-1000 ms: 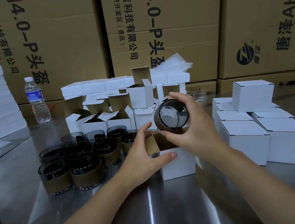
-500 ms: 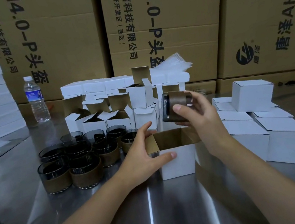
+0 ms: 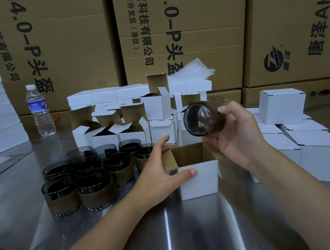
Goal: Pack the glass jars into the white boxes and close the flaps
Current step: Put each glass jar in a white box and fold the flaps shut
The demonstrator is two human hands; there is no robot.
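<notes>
- The left hand (image 3: 164, 175) grips the open white cardboard box (image 3: 199, 177) at its left side: the thumb lies across the white front face, and the fingers reach over the folded-out left flap.
- The open white cardboard box stands upright on the stainless steel tabletop (image 3: 168, 234), between the two hands. Its brown interior is visible and its flaps are not closed.
- The right hand (image 3: 239, 138) is clamped on a smoked glass jar with a brown band (image 3: 200, 119), with fingers and thumb curled round its wall.
- The jar is tilted on its side, mouth towards the camera. It is held in the air above the right rear corner of the box and is not inside it.
- Left of the left hand, a group of matching banded glass jars (image 3: 85, 178) stands upright on the tabletop, close together.
- Beyond both hands, a row of open white boxes (image 3: 129, 129) stands with flaps raised.
- Right of the right hand, closed white boxes (image 3: 317, 142) are stacked in layers.
- Far beyond the left hand, a clear plastic water bottle (image 3: 40, 111) stands in front of large brown cartons (image 3: 185, 22).
</notes>
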